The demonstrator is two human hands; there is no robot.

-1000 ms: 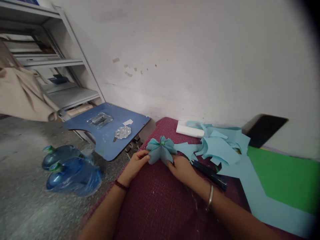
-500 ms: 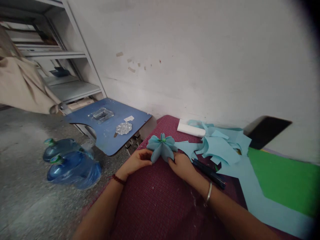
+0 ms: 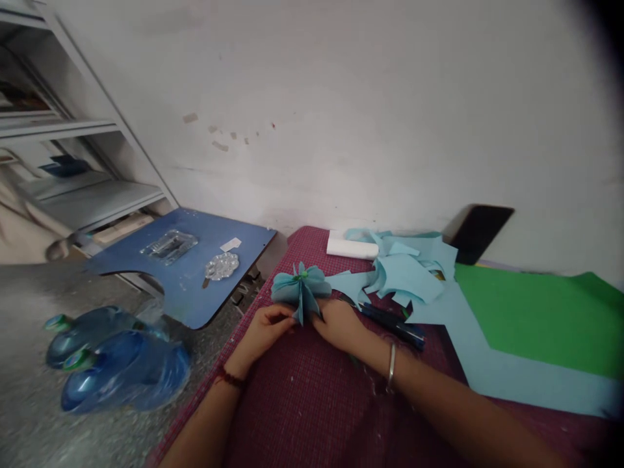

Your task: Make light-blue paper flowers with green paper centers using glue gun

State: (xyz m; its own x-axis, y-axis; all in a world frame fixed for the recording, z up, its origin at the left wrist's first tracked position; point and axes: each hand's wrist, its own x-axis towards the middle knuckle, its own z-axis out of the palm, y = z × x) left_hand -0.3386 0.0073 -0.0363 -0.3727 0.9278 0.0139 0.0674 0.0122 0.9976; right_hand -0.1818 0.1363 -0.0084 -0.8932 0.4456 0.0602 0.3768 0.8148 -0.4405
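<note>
A folded light-blue paper flower (image 3: 299,290) with a small green centre stands on the maroon checked cloth (image 3: 316,403). My left hand (image 3: 260,331) pinches its lower left fold with closed fingers. My right hand (image 3: 338,323), a metal bangle on its wrist, grips the lower right fold from the other side. Both hands rest on the cloth just in front of the flower.
Loose light-blue paper scraps (image 3: 404,266), a white block (image 3: 351,247), dark pens (image 3: 394,323), a blue sheet (image 3: 492,370) and a green sheet (image 3: 531,318) lie to the right. A black slab (image 3: 480,234) leans on the wall. Left: a blue board (image 3: 190,266), water bottles (image 3: 117,364), shelves (image 3: 73,156).
The flower's lower petals have been pressed together into a narrower fold between my hands. The view has shifted, so everything sits a little further left in the frame.
</note>
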